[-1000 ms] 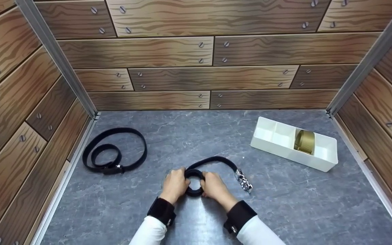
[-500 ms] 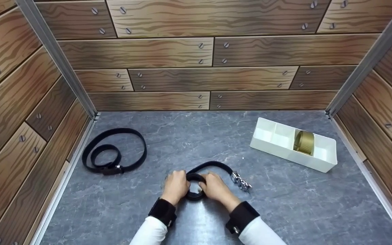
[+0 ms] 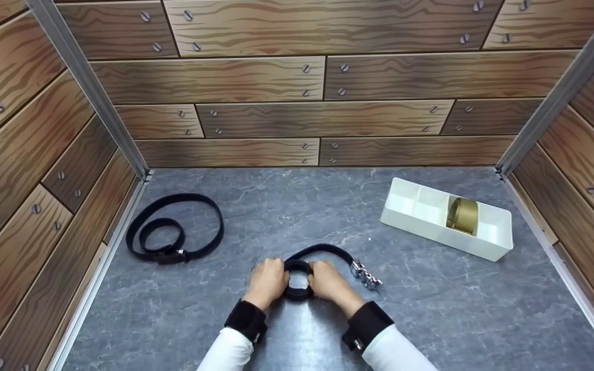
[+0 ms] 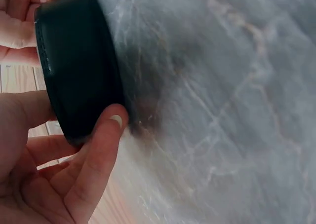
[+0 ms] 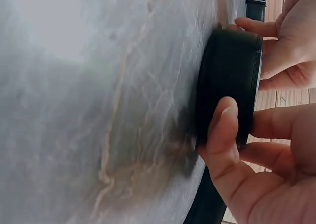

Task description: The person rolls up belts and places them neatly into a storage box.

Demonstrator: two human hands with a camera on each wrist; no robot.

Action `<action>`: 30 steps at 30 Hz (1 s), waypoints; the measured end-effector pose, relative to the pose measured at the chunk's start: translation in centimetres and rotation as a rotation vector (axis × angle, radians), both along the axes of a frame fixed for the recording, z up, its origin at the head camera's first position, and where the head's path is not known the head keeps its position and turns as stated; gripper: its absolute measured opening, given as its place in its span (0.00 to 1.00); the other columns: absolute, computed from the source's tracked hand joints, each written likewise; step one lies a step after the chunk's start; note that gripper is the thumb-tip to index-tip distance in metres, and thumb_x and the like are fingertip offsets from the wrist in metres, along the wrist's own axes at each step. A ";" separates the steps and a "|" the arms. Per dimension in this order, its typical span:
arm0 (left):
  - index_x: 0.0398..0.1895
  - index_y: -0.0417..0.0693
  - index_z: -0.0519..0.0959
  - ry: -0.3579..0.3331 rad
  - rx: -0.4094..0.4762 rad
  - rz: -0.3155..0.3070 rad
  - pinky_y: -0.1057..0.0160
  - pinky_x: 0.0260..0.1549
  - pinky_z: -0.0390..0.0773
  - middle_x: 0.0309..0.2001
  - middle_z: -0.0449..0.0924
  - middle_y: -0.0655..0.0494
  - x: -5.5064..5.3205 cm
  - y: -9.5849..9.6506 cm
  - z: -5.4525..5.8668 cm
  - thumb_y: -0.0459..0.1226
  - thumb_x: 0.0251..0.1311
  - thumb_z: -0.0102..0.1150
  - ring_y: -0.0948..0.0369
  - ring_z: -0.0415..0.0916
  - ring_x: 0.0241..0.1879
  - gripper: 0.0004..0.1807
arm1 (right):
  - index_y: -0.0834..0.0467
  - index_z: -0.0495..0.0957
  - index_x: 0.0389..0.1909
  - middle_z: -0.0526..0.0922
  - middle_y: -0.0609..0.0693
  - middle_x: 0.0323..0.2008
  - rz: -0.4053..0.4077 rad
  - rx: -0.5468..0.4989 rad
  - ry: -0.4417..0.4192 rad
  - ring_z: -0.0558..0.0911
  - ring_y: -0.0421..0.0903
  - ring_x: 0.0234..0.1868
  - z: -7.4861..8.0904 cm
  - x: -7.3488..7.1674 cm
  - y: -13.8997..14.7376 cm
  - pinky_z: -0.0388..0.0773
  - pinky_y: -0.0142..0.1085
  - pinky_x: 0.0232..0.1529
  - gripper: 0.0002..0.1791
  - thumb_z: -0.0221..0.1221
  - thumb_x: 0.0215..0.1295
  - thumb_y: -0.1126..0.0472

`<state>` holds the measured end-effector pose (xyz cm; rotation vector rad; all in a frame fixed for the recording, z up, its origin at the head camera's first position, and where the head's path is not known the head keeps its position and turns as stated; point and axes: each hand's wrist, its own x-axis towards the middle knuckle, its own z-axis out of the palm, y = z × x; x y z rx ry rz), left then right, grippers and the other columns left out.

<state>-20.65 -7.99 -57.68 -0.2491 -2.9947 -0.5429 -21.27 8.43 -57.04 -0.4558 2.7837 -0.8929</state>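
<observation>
You have a coiled black belt [image 3: 298, 296], smooth and leather-like with a stitched edge, standing on its edge as a tight ring. Judging by its look, it will handle as something light and springy, firm across its width yet easily bent along its length. The smooth face may slide a little under dry fingers, and the windings could spring loose if you ease off both sides; nothing about the strap looks fragile. The best hold is the one you have: opposite sides of the ring, fingers at the band's outer face and upper rim. The shiny silver metal buckle [image 3: 365, 275] is probably the heaviest part and may drag on the loose strap.

Now from left to right. A second black belt [image 3: 169, 257], loosely looped, lies near the left edge of the grey marbled tabletop [image 3: 286, 206], well apart from you. Next, your left hand [image 3: 266, 281] pinches the ring's left side. The ring sits between your hands, well short of the tabletop's back edge. Your right hand [image 3: 329, 283] pinches its right side. The free strap arcs behind that hand to the buckle, just beyond it. Near the back-right corner, a white plastic divided tray [image 3: 426, 233] holds a gold rolled belt [image 3: 465, 215].
</observation>
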 end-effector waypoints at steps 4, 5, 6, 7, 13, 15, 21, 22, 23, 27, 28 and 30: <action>0.22 0.40 0.79 -0.018 0.009 -0.009 0.48 0.26 0.78 0.26 0.81 0.43 -0.2 -0.1 0.0 0.37 0.57 0.64 0.44 0.81 0.27 0.11 | 0.66 0.82 0.37 0.82 0.61 0.37 0.039 0.033 0.042 0.82 0.57 0.43 -0.1 -0.3 0.0 0.77 0.49 0.46 0.07 0.57 0.61 0.71; 0.22 0.40 0.79 -0.023 0.016 -0.014 0.48 0.26 0.78 0.26 0.81 0.43 -0.2 -0.1 0.0 0.37 0.57 0.64 0.44 0.81 0.27 0.10 | 0.66 0.82 0.40 0.82 0.62 0.39 0.047 0.038 0.048 0.81 0.58 0.46 -0.1 -0.3 0.0 0.76 0.50 0.49 0.09 0.57 0.61 0.71; 0.21 0.41 0.78 -0.024 0.020 -0.021 0.48 0.26 0.78 0.26 0.81 0.43 -0.3 -0.1 0.0 0.36 0.56 0.63 0.44 0.81 0.27 0.10 | 0.67 0.82 0.42 0.82 0.62 0.40 0.054 0.044 0.055 0.81 0.59 0.47 -0.1 -0.4 0.0 0.76 0.50 0.51 0.10 0.57 0.60 0.71; 0.21 0.41 0.78 -0.024 0.024 -0.030 0.49 0.26 0.78 0.25 0.81 0.43 -0.3 -0.1 0.1 0.35 0.55 0.63 0.44 0.81 0.27 0.09 | 0.66 0.82 0.44 0.82 0.63 0.41 0.053 0.039 0.053 0.81 0.59 0.48 -0.1 -0.4 0.0 0.75 0.50 0.51 0.12 0.57 0.60 0.71; 0.22 0.41 0.78 -0.029 0.085 -0.035 0.49 0.24 0.77 0.25 0.80 0.43 -0.4 0.1 0.1 0.31 0.50 0.61 0.45 0.81 0.27 0.03 | 0.65 0.81 0.33 0.82 0.57 0.28 -0.089 -0.032 0.000 0.83 0.52 0.31 0.2 -0.3 0.5 0.80 0.46 0.36 0.04 0.60 0.63 0.68; 0.23 0.41 0.77 -0.036 0.108 -0.028 0.50 0.25 0.77 0.26 0.81 0.43 -0.4 0.2 0.1 0.31 0.49 0.61 0.46 0.81 0.27 0.03 | 0.65 0.79 0.32 0.80 0.54 0.21 -0.126 -0.067 -0.051 0.82 0.47 0.22 0.3 -0.2 0.6 0.80 0.42 0.26 0.04 0.60 0.64 0.67; 0.21 0.44 0.79 -0.021 0.129 -0.025 0.51 0.26 0.78 0.25 0.82 0.46 -0.4 0.2 0.1 0.33 0.49 0.65 0.49 0.81 0.26 0.05 | 0.65 0.80 0.33 0.75 0.47 0.13 -0.124 -0.077 -0.082 0.75 0.39 0.10 0.3 -0.1 0.8 0.73 0.34 0.14 0.04 0.59 0.65 0.67; 0.20 0.44 0.79 -0.017 0.123 -0.026 0.51 0.26 0.78 0.25 0.82 0.47 -0.5 0.2 0.1 0.33 0.49 0.65 0.49 0.81 0.26 0.06 | 0.64 0.81 0.31 0.75 0.47 0.13 -0.116 -0.067 -0.060 0.75 0.39 0.11 0.3 -0.1 0.8 0.73 0.34 0.15 0.04 0.59 0.64 0.67; 0.19 0.45 0.79 -0.017 0.117 -0.024 0.51 0.26 0.77 0.24 0.81 0.47 -0.5 0.2 0.1 0.33 0.49 0.65 0.49 0.80 0.26 0.06 | 0.64 0.81 0.30 0.75 0.47 0.13 -0.107 -0.059 -0.044 0.76 0.40 0.11 0.2 -0.1 0.8 0.74 0.35 0.17 0.05 0.59 0.64 0.68; 0.18 0.43 0.78 -0.015 0.079 -0.018 0.50 0.26 0.78 0.24 0.81 0.45 -0.7 0.3 0.4 0.34 0.50 0.66 0.47 0.80 0.26 0.08 | 0.60 0.79 0.23 0.80 0.52 0.20 -0.066 -0.022 0.028 0.80 0.46 0.22 0.0 -0.3 0.9 0.79 0.41 0.30 0.08 0.60 0.62 0.68; 0.19 0.42 0.78 -0.015 0.073 -0.017 0.50 0.26 0.78 0.24 0.81 0.45 -0.7 0.4 0.5 0.35 0.50 0.66 0.47 0.80 0.26 0.09 | 0.59 0.78 0.22 0.81 0.54 0.23 -0.053 -0.012 0.047 0.81 0.48 0.25 -0.1 -0.3 0.9 0.79 0.43 0.34 0.09 0.60 0.62 0.68; 0.19 0.42 0.78 -0.011 0.052 -0.016 0.50 0.26 0.78 0.25 0.81 0.44 -0.7 0.5 0.5 0.35 0.51 0.67 0.46 0.81 0.26 0.09 | 0.59 0.78 0.22 0.82 0.57 0.28 -0.042 -0.001 0.065 0.82 0.51 0.32 -0.1 -0.4 0.9 0.79 0.47 0.40 0.09 0.60 0.62 0.68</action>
